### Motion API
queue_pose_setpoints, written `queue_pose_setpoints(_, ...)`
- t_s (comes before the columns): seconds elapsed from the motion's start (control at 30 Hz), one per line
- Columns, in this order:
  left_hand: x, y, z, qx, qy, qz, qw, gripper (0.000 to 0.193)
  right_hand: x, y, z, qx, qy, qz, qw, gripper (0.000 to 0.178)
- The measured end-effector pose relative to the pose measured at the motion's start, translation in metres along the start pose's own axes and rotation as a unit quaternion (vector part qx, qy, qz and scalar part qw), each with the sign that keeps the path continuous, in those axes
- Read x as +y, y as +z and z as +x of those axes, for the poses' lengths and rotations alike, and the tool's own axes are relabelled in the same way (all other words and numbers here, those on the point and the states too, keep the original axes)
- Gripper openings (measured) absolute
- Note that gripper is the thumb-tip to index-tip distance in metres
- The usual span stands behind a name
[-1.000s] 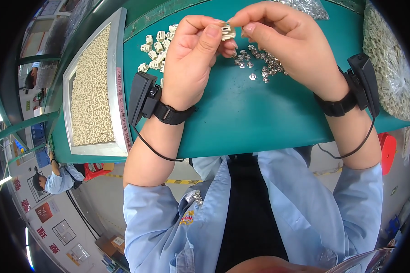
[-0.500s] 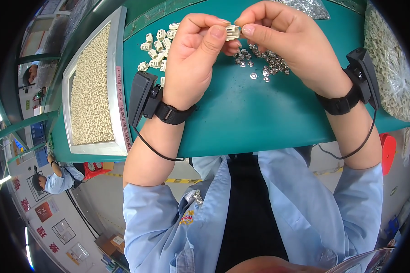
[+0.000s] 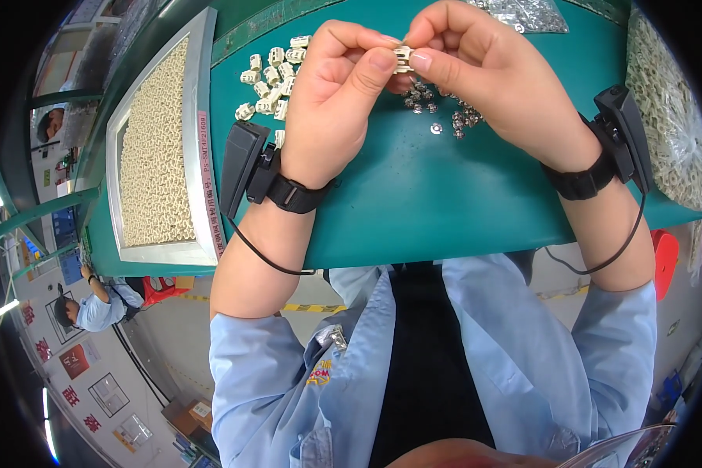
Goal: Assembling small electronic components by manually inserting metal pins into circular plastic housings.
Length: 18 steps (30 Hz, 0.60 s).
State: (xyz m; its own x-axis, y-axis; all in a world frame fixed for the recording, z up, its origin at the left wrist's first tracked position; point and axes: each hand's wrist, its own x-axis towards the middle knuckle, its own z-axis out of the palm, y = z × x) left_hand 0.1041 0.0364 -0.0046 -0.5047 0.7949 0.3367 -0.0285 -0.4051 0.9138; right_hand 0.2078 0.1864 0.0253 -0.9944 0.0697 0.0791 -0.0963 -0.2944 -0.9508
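Observation:
Between my two hands, above the far part of the green table, is a small cream plastic part (image 3: pixel 402 59) with slots along its side. My left hand (image 3: pixel 339 90) pinches it from the left with thumb and fingers. From the right, the thumb and forefinger of my right hand (image 3: pixel 483 74) press against its other end; whether a small metal piece sits there is hidden. Small shiny metal pieces (image 3: pixel 437 129) lie loose below and partly behind my right hand. To the left of my left hand are several similar cream parts (image 3: pixel 271 76) in a loose group.
A metal-framed tray (image 3: pixel 203 168) packed with tiny cream pieces stands at the left. At the back lies a clear bag (image 3: pixel 529 14) of metal pieces. A large clear bag (image 3: pixel 667 117) of cream parts sits at the right edge. A person (image 3: pixel 101 306) is in the far left background.
The cream part has turned between my fingers and now shows a more end-on side. My right thumb and forefinger have shifted slightly left and closed in on it.

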Motion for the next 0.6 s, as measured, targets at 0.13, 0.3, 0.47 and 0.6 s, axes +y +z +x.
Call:
queue_pose_setpoints(0.13, -0.0005, -0.0009, -0.0014, -0.014, -0.002, 0.013, 1.000, 0.016, -0.0023, 0.0004, 0.0002, -0.017, 0.026, -0.025, 0.999, 0.009)
queue_pose_setpoints(0.3, -0.0030, 0.0000, -0.0015, -0.017, -0.004, -0.018, 1.000, 0.014, -0.0045, -0.0028, 0.0009, -0.044, 0.070, -0.004, 0.997, 0.008)
queue_pose_setpoints(0.47, 0.0006, 0.0026, -0.0017, -0.033, 0.007, -0.044, 0.998, 0.014, -0.0058, -0.0031, -0.0013, -0.066, 0.055, 0.022, 0.996, 0.008)
queue_pose_setpoints(0.6, 0.0008, 0.0023, -0.0019, -0.028, 0.020, 0.003, 0.999, 0.014, -0.0041, -0.0018, -0.0005, -0.067, 0.043, -0.010, 0.997, 0.008)
